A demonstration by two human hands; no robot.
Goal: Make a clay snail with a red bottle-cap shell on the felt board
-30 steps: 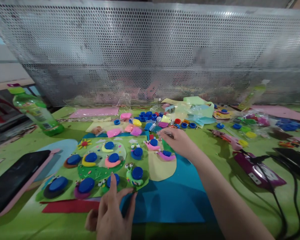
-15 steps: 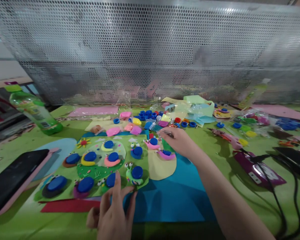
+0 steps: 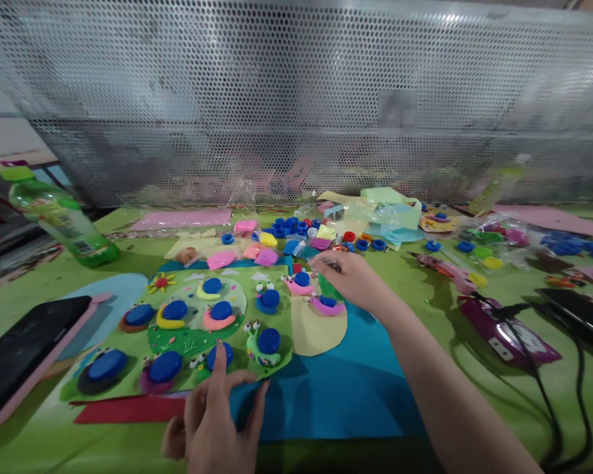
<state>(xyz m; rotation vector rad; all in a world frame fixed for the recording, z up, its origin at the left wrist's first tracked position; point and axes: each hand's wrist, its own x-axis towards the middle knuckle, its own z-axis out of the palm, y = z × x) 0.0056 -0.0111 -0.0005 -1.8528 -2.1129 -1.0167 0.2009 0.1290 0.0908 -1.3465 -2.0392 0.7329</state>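
Note:
The green craft sheet [image 3: 285, 316] carries several clay snails with blue bottle-cap shells. My left hand [image 3: 217, 415] is at its front edge, thumb and a bent finger closing on the border near the corner. Another finger stretches onto the blue cap [image 3: 221, 356] of a green snail. Beside it sits a light green snail [image 3: 263, 345]. My right hand [image 3: 353, 276] is pinched at the back of the blue sheet [image 3: 346, 395], over a green patch; what its fingertips hold is hidden. Just left of it lie two pink snails [image 3: 299, 284], one above a pale yellow paper piece [image 3: 321, 332].
Bottle caps [image 3: 291, 227] and bagged clay [image 3: 222, 259] lie behind. A phone [image 3: 27, 352] and green bottle [image 3: 62, 220] stand left. At right are a glue gun [image 3: 449, 273], purple box [image 3: 507, 332] and cables. A perforated metal panel [image 3: 277, 99] closes the back.
The view shifts slightly, with most things sliding a little left. My left hand moves slightly left and down, its stretched finger still at the blue cap. My right hand stays almost in place.

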